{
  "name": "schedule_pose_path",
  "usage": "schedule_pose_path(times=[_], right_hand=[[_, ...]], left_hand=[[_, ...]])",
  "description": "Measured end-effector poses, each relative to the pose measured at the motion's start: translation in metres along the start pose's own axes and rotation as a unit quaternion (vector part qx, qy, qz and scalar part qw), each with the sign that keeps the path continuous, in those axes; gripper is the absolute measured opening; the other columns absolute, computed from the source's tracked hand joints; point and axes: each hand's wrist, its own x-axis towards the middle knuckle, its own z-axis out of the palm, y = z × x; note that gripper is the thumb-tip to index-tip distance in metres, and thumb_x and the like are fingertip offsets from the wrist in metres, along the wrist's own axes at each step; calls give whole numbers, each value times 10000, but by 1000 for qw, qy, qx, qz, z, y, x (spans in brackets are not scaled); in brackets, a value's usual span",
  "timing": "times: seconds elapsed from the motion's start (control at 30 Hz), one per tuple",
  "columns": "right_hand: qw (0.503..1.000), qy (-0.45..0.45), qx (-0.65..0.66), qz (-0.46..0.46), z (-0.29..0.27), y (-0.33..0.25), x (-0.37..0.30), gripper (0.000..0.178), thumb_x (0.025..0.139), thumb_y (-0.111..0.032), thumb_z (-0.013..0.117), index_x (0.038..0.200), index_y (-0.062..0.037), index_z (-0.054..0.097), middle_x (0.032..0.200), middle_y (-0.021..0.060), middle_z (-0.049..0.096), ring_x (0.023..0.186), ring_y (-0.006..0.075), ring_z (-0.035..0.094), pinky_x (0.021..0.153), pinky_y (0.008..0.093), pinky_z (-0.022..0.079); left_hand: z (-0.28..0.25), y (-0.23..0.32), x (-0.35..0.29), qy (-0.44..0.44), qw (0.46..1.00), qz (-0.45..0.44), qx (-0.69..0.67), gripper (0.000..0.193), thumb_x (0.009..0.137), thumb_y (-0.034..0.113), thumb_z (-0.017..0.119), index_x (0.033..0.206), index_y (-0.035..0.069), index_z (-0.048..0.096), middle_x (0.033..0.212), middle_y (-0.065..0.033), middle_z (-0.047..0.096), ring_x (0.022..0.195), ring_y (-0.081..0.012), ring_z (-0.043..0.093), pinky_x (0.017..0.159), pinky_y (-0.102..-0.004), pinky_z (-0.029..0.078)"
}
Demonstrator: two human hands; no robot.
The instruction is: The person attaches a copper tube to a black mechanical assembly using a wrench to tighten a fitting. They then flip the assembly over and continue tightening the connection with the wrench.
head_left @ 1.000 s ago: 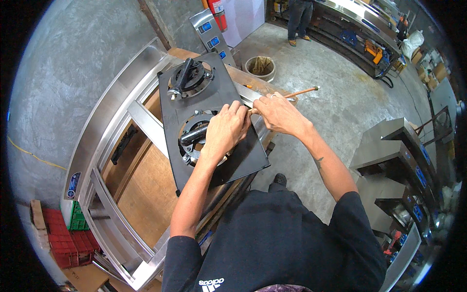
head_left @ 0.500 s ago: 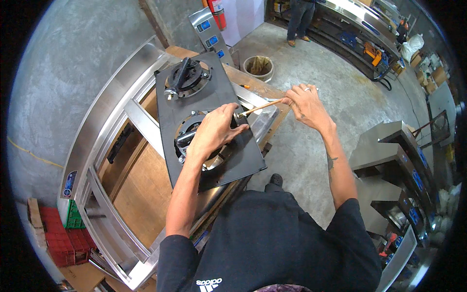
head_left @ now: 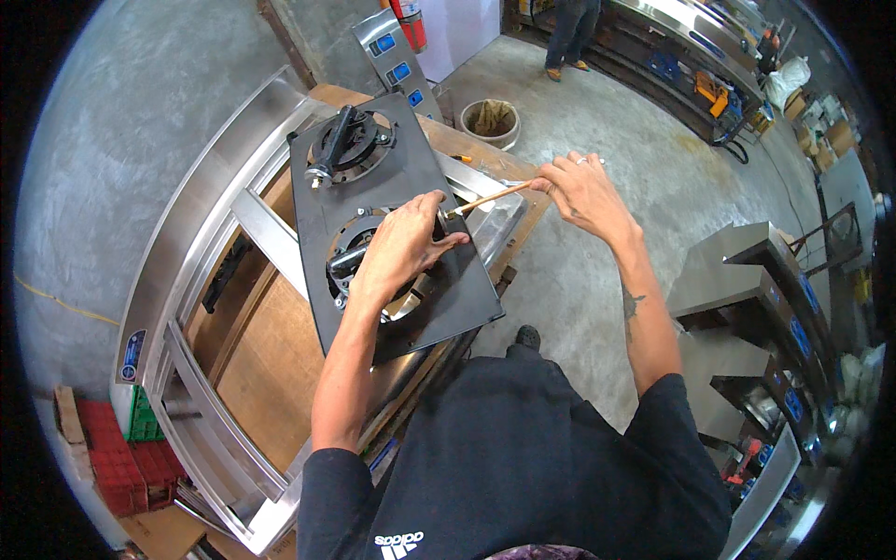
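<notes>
A black two-burner gas stove panel point(head_left: 406, 154) lies aslant on a stainless steel frame. My left hand point(head_left: 403, 245) is curled over the nearer burner point(head_left: 342, 266), its thumb and fingers on either side of a small metal fitting point(head_left: 452, 216). Pinched in my right hand point(head_left: 586, 198) is a thin tan rod point(head_left: 495, 196), whose far end meets that fitting. Whether the rod is a tube or a stick I cannot tell. The farther burner point(head_left: 350, 145), with its black burner pipe, stands untouched. My left palm hides part of the nearer burner.
The stainless frame point(head_left: 187, 191) spreads left over a wooden board point(head_left: 266, 359). Beyond the panel are a steel strip with blue labels point(head_left: 390, 58) and a bucket point(head_left: 490, 126). Bent steel housings point(head_left: 723, 271) stand at right. Another person's legs point(head_left: 571, 35) show by a far bench.
My hands, the rod and the panel appear slightly farther left and up, mostly as the view shifts. The grip of both hands looks the same.
</notes>
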Motion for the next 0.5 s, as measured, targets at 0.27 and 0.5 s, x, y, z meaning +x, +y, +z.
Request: schedule_pose_path(times=[0.27,0.5], right_hand=[[1000,-13,4,13,-3,-9,3,244,1081,-303,592,1151,-122,740,1020,93,685,1045,294,625,989,485,433],[996,42,29,-67,18,-65,17,263,1072,-277,605,1223,-86,704,1122,114,686,1141,336,636,1077,512,405]], left_hand=[[1,-3,2,-10,1000,0,-23,701,860,455,873,1323,-11,627,1238,-244,723,1138,-430,701,976,-486,562],[-6,-1,-19,98,991,90,14,841,866,532,838,1472,24,552,1404,-241,630,1296,-418,606,1080,-499,506]])
